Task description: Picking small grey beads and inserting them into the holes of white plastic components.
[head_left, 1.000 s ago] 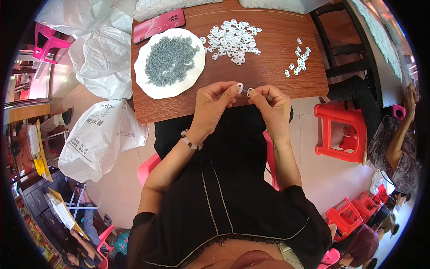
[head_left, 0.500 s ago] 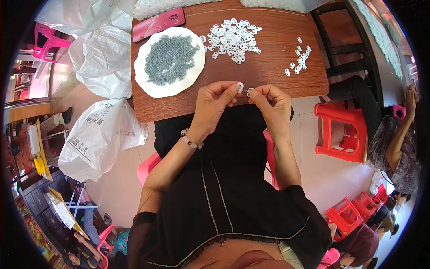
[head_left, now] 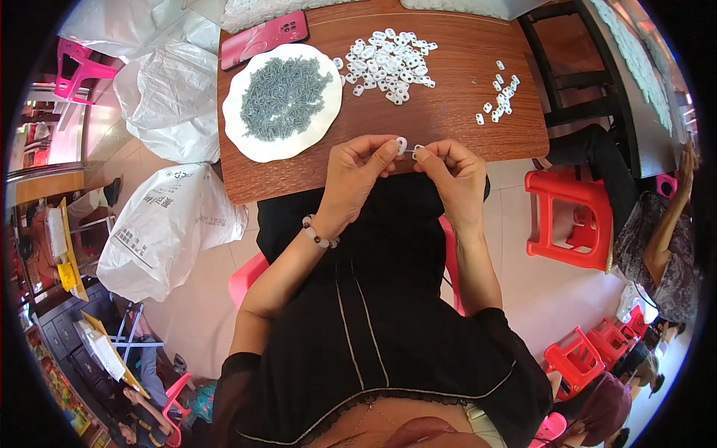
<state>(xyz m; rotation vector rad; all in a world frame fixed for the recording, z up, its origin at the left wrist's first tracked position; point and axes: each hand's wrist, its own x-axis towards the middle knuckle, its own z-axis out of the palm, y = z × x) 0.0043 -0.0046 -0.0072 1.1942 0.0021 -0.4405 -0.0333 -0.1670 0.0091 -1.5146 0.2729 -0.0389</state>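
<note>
Just off the table's near edge, my left hand [head_left: 360, 168] pinches a small white oval piece with holes [head_left: 402, 145] between thumb and fingers. My right hand [head_left: 453, 173] is closed close beside it, its thumb and forefinger gripping a second small white piece [head_left: 417, 152]. A thin pale link seems to span the gap between the two pieces; its kind is too small to make out. Ahead lies a heap of white two-hole pieces [head_left: 388, 66]. Many small grey rod-shaped pieces [head_left: 284, 97] fill a white wavy-rimmed plate [head_left: 237, 142] to the left.
The brown wooden table [head_left: 463, 45] also bears a pink phone [head_left: 263, 39] and a smaller white cluster [head_left: 502, 101] at right. White sacks [head_left: 160, 231] stand left of it. A red stool [head_left: 571, 216] is on the right, with other people seated farther off.
</note>
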